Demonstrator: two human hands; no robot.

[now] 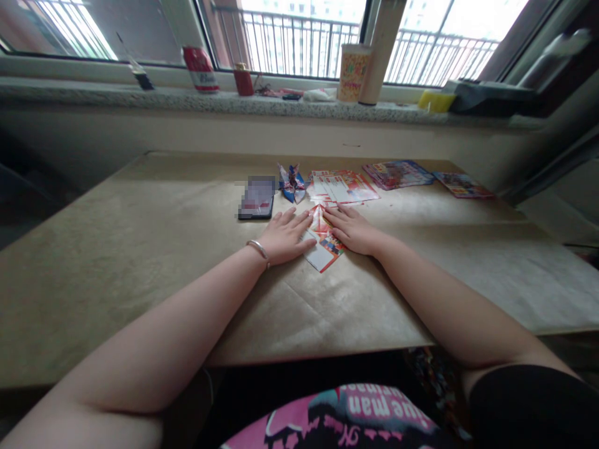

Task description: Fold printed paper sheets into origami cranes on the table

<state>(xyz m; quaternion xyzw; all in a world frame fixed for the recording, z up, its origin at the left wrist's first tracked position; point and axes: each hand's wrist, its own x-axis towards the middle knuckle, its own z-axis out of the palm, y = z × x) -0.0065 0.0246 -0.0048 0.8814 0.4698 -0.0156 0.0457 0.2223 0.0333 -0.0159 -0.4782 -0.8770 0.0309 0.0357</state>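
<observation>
A folded sheet of printed paper (321,254), red, orange and white, lies on the table in front of me, its top narrowing to a point. My left hand (286,236) rests flat on its left side, fingers outstretched, with a silver bangle at the wrist. Over the right edge of the paper lies my right hand (352,228), palm down with its fingers extended. Parts of the paper are hidden beneath both hands. Just beyond stands a folded blue and white paper shape (292,184), with a dark phone (257,198) to its left.
Loose red and white printed sheets (344,187) lie behind the hands. Farther right are a stack of colourful cards (397,174) and another small pile (462,185). On the windowsill (168,100) stand a red can (200,70), a patterned cup (353,73) and a yellow item (436,101).
</observation>
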